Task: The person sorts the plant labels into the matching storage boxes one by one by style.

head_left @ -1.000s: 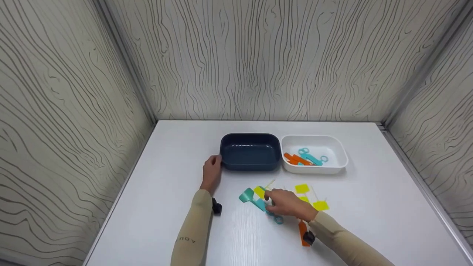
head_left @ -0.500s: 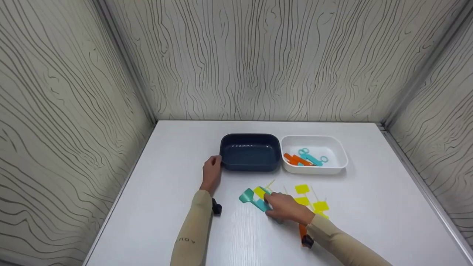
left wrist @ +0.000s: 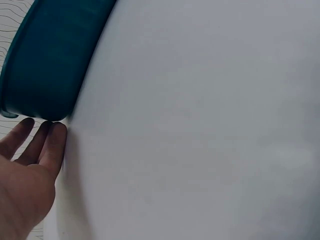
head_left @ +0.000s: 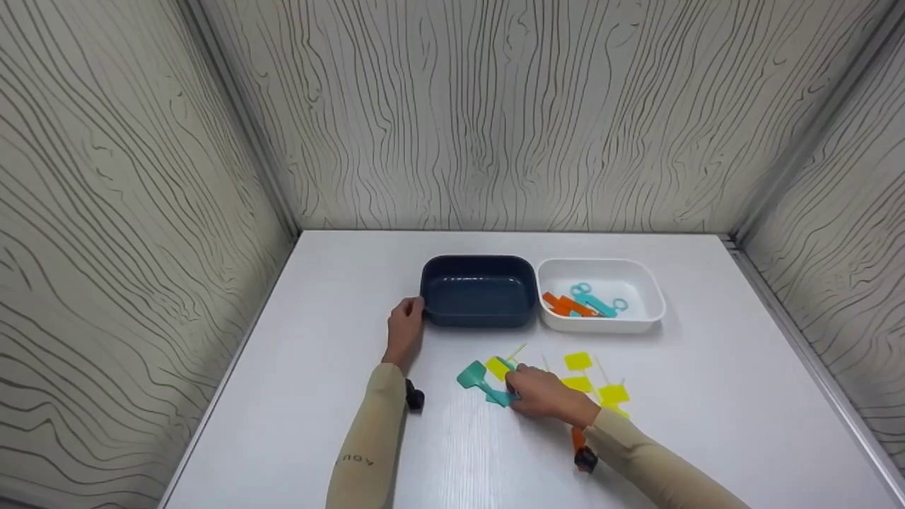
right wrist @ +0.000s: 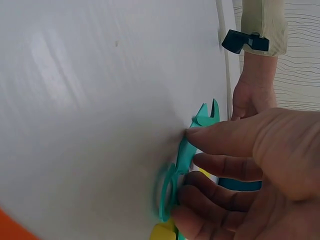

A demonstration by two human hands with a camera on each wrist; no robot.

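Note:
My left hand (head_left: 406,326) touches the left side of a dark blue box (head_left: 481,319) with its fingertips; in the left wrist view the fingers (left wrist: 54,145) reach up to the box's end wall. Over the pile of pieces, my right hand (head_left: 544,392) pinches turquoise toy scissors (right wrist: 186,152) between thumb and fingers. One loop handle of the scissors shows below the thumb in the right wrist view. A green piece with a broad flat end (head_left: 471,375) lies at the left of the pile, beside a yellow flag-like piece (head_left: 498,367).
A white box (head_left: 601,325) right of the blue one holds orange pieces (head_left: 576,306) and turquoise scissors (head_left: 597,305). Several yellow flag-like pieces (head_left: 577,361) lie right of my right hand. An orange piece (head_left: 578,437) is partly under the right wrist.
My right hand has lowered and closed on the turquoise scissors, turning them slightly; their ring is now covered. More yellow pieces show behind it. The left hand and both boxes stay put.

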